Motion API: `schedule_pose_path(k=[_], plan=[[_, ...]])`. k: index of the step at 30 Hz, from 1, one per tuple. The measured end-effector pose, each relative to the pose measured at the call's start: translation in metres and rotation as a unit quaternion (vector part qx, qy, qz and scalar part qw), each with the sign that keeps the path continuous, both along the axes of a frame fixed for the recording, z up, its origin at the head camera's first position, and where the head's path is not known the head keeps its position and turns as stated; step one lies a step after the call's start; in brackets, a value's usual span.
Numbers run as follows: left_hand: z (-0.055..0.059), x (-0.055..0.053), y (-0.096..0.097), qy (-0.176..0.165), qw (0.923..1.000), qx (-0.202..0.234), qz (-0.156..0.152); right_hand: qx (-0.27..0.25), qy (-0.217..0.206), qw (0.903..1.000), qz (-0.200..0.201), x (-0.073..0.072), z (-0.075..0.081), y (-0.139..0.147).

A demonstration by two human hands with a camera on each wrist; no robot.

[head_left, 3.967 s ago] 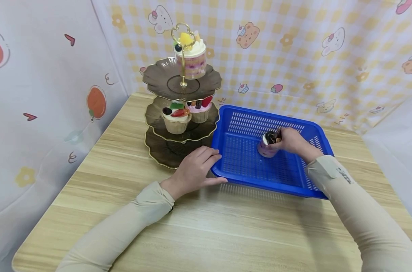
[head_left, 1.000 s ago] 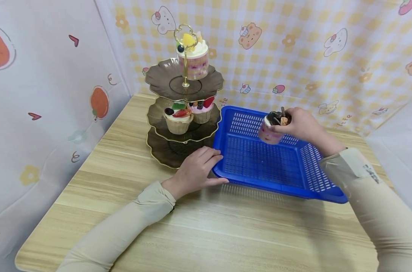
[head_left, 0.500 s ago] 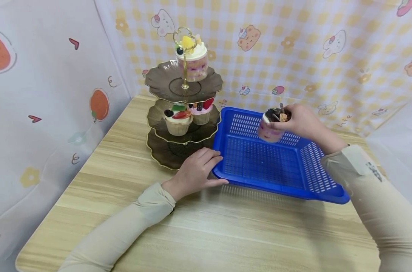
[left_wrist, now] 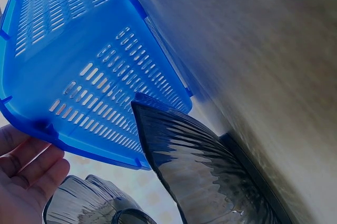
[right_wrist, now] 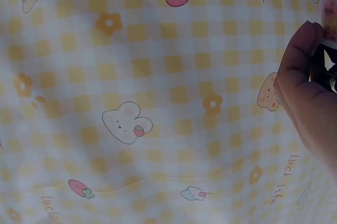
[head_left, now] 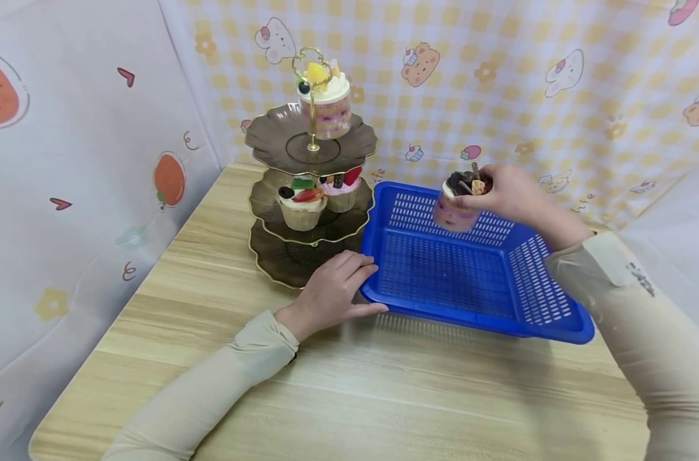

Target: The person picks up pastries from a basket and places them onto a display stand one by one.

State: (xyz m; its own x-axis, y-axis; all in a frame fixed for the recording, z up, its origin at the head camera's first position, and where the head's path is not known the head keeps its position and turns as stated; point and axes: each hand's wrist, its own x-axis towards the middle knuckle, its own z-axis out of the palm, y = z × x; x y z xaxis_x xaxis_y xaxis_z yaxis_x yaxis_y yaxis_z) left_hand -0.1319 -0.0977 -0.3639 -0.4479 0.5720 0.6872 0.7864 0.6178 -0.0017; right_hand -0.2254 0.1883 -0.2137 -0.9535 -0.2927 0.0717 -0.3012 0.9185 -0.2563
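My right hand (head_left: pixel 513 195) pinches a dessert cup (head_left: pixel 454 212) near its top. The cup has pink and purple layers, with white cream and dark chocolate pieces on top, and hangs above the blue plastic basket (head_left: pixel 441 314). In the right wrist view only a bit of the dessert cup (right_wrist: pixel 329 8) shows beside the fingers (right_wrist: pixel 301 50). My left hand (head_left: pixel 334 288) touches the basket's near left corner, its fingers on the left rim and its thumb stretched along the front edge. The left wrist view shows fingertips (left_wrist: pixel 52 163) against the basket rim (left_wrist: pixel 79 152).
Left of the basket stands a three-tier brown tray stand (head_left: pixel 274 144) with gold edges. Another dessert cup (head_left: pixel 328 115) sits on its top tier. A white-topped cupcake (head_left: pixel 301 211) and a pink-topped cupcake (head_left: pixel 342 195) share the middle tier. A patterned cloth (head_left: pixel 499 96) hangs behind the wooden table (head_left: pixel 355 397).
My right hand has lifted the chocolate-topped dessert cup off the basket floor, and it has risen slightly more in the last half second. The left hand stays at the basket corner.
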Motion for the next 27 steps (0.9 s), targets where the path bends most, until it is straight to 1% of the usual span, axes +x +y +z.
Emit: schedule_pose_path(k=[7,11,16,22,27], plan=[[0.000,-0.001,0.000,-0.001,1.0000,0.001,0.001,0.006,0.036,0.9992,0.017,-0.001,0.009,-0.005],[-0.001,-0.001,0.000,0.002,1.0000,0.003,-0.001,0.008,0.049,0.9986,0.020,-0.001,0.017,-0.009],[-0.001,-0.002,0.000,0.003,1.0000,0.003,-0.001,0.005,0.049,0.9985,0.023,-0.001,0.027,-0.017],[0.000,-0.002,0.000,0.000,1.0000,0.006,-0.002,0.019,0.050,0.9982,0.028,-0.002,0.039,-0.029],[-0.001,-0.002,0.001,0.003,1.0000,0.005,-0.003,0.027,0.049,0.9977,0.038,-0.004,0.052,-0.042]])
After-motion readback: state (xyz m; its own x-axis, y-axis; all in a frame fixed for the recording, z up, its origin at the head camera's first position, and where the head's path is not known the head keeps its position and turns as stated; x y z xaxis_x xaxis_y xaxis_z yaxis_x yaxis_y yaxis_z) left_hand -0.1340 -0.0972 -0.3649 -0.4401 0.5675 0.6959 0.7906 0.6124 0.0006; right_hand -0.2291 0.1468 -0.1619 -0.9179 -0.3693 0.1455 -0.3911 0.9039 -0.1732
